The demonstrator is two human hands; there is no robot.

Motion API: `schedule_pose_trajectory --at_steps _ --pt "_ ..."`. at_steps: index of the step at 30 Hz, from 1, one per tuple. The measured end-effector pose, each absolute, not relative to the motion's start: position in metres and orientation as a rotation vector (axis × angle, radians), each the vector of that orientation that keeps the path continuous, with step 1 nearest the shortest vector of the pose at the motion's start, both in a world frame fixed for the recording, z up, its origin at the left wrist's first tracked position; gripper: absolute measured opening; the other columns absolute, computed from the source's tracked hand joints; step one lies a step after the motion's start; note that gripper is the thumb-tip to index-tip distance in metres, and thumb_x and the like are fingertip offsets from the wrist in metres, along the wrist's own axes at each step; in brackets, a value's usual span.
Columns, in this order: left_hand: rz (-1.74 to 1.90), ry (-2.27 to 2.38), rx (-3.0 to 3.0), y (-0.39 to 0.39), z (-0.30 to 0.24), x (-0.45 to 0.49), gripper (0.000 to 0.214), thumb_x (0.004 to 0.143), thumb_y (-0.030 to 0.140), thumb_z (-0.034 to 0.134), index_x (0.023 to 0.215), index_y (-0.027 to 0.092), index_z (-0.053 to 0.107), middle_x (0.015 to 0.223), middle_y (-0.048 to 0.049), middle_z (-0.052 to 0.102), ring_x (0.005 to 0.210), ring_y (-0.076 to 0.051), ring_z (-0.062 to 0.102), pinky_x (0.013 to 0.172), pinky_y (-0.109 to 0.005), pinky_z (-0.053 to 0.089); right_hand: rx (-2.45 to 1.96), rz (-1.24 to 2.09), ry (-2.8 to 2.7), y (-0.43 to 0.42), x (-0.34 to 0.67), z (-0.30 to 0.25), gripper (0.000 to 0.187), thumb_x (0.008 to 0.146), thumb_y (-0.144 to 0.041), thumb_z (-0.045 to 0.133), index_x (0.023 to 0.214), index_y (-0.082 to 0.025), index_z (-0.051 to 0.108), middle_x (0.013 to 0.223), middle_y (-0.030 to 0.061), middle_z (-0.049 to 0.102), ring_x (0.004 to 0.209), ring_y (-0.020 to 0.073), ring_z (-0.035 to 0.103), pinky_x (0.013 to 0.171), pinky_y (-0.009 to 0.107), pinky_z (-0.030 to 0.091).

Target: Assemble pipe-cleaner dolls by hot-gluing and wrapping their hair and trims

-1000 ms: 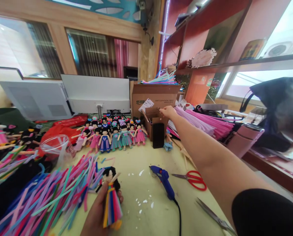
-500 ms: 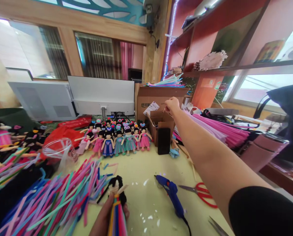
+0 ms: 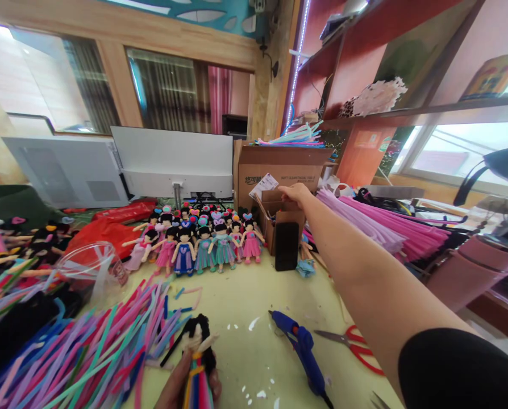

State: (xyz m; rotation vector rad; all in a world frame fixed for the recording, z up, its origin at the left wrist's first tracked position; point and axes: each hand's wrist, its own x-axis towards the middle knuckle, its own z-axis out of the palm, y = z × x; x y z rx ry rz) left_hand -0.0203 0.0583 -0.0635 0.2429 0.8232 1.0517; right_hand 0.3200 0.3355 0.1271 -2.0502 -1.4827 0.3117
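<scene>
Lowered, the right hand (image 3: pixel 295 194) is at the small box (image 3: pixel 286 216), its grip unclear. The left hand (image 3: pixel 178 379) holds a doll (image 3: pixel 198 369).

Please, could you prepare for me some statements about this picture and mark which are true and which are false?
1. The left hand holds a black-haired doll. True.
2. The blue glue gun lies to the right of the doll. True.
3. The left hand holds the glue gun. False: the glue gun lies on the table.
4. The right hand is near the top of the small cardboard box. True.
5. The coloured strips lie to the right of the glue gun. False: the coloured strips lie to its left.
6. The scissors have green handles. False: the scissors have red handles.
</scene>
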Motion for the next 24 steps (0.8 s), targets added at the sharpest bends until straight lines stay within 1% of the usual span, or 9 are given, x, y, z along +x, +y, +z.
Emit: schedule_pose_trajectory --at_steps 2,5,9,11,16,18,20,23,24 --pt "1.052 0.826 0.243 0.062 -0.064 -0.020 0.024 0.078 0.042 0.063 0.102 0.041 0.064 0.072 -0.0010 0.067 0.058 -0.028 0.066 0.044 -0.039 0.055 -2.072 0.214 -1.487 0.333 0.320 0.131 0.028 0.091 -0.038 0.056 0.100 -0.012 0.063 0.096 0.0074 0.067 0.085 0.0173 0.065 0.077 0.035 0.053" --pt "1.048 0.842 0.244 0.066 -0.066 -0.021 0.036 0.073 0.041 0.066 0.108 0.045 0.061 0.065 -0.0007 0.067 0.054 -0.031 0.065 0.042 -0.041 0.055 -2.091 0.142 -1.548 0.325 0.320 0.134 0.022 0.086 -0.029 0.063 0.101 -0.012 0.065 0.098 0.0102 0.068 0.089 0.0189 0.065 0.079 0.034 0.052" --pt "1.047 0.866 0.280 0.069 -0.068 -0.020 0.045 0.068 0.039 0.070 0.112 0.044 0.061 0.068 -0.0028 0.070 0.064 -0.034 0.069 0.043 -0.040 0.055 -2.086 0.175 -1.697 0.310 0.318 0.138 0.022 0.089 -0.033 0.060 0.100 -0.014 0.065 0.099 0.0045 0.067 0.087 0.0169 0.065 0.077 0.035 0.054" --pt "1.055 0.850 0.297 0.069 -0.068 -0.019 0.046 0.068 0.037 0.071 0.113 0.039 0.062 0.067 -0.0031 0.069 0.062 -0.032 0.068 0.044 -0.038 0.055 -2.082 0.157 -1.734 0.302 0.315 0.139 0.024 0.090 -0.035 0.058 0.099 -0.014 0.064 0.099 0.0038 0.067 0.086 0.0170 0.065 0.077 0.035 0.054" --pt "1.087 0.819 0.330 0.061 -0.054 -0.013 0.029 0.075 0.033 0.070 0.102 0.022 0.066 0.063 -0.0020 0.066 0.046 -0.018 0.061 0.042 -0.028 0.051 -2.042 0.069 -1.783 0.268 0.307 0.132 0.020 0.088 -0.029 0.060 0.080 -0.013 0.070 0.084 0.0064 0.071 0.084 0.0188 0.066 0.077 0.029 0.050" --pt "1.114 0.806 0.367 0.055 -0.044 -0.010 0.021 0.081 0.032 0.064 0.096 0.017 0.066 0.061 -0.0027 0.065 0.046 -0.016 0.061 0.039 -0.023 0.048 -2.012 0.034 -1.776 0.246 0.306 0.128 0.020 0.089 -0.028 0.057 0.087 -0.014 0.071 0.091 0.0077 0.072 0.093 0.0211 0.064 0.081 0.028 0.047" --pt "1.158 0.808 0.379 0.050 -0.036 -0.008 0.016 0.088 0.028 0.056 0.092 0.016 0.065 0.062 -0.0022 0.065 0.048 -0.014 0.061 0.044 -0.022 0.051 -1.994 0.002 -1.742 0.221 0.306 0.127 0.027 0.094 -0.032 0.049 0.101 -0.014 0.068 0.103 0.0087 0.070 0.103 0.0226 0.060 0.084 0.029 0.046" --pt "1.126 0.820 0.401 0.049 -0.030 -0.005 0.025 0.094 0.030 0.043 0.089 0.017 0.063 0.061 -0.0027 0.065 0.047 -0.014 0.061 0.045 -0.024 0.052 -1.781 -0.115 -1.677 0.178 0.305 0.132 0.038 0.093 -0.042 0.046 0.105 -0.010 0.065 0.097 0.0079 0.070 0.095 0.0200 0.062 0.081 0.030 0.046" --pt "1.117 0.823 0.408 0.049 -0.029 -0.004 0.028 0.095 0.030 0.039 0.088 0.017 0.063 0.061 -0.0029 0.065 0.047 -0.014 0.062 0.046 -0.024 0.053 -1.685 -0.146 -1.687 0.162 0.303 0.136 0.044 0.095 -0.044 0.040 0.104 -0.009 0.065 0.093 0.0068 0.070 0.091 0.0176 0.063 0.079 0.030 0.046"
